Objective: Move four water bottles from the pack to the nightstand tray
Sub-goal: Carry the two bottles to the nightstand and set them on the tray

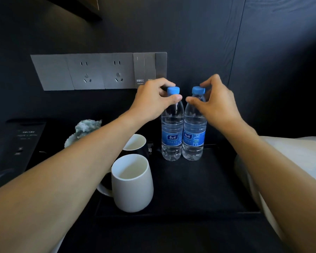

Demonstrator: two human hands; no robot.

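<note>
left hand (154, 99) pinches the neck of the left water bottle (172, 128) just under its blue cap (173, 90), thumb in front and fingers curled behind; right hand (214, 101) does the same on the right water bottle (194, 128), fingertips on its blue cap (198, 90) and thumb against the shoulder. both hands are closed on their bottles. both bottles stand upright and side by side, touching or nearly so, at the far end of the black tray (199, 194), directly below the two hands. their bases appear to rest on the tray floor, so the step in hand is judged to be the setting-down and release of the first pair; two of four bottles are placed and the pack is out of view.

nearer than the left hand, under its forearm, stand a white mug (133, 185) and a second mug (135, 142); beyond the left hand lies the wall socket panel (98, 72).

to do it well: confirm each base sits flat before letting go, open the fingers straight apart without twisting the caps, and lift the hands vertically so neither tall, top-held bottle is tipped into its neighbour. withdraw the left forearm high enough to clear the mug rims. keep the near part of the tray free for the remaining pair.
</note>
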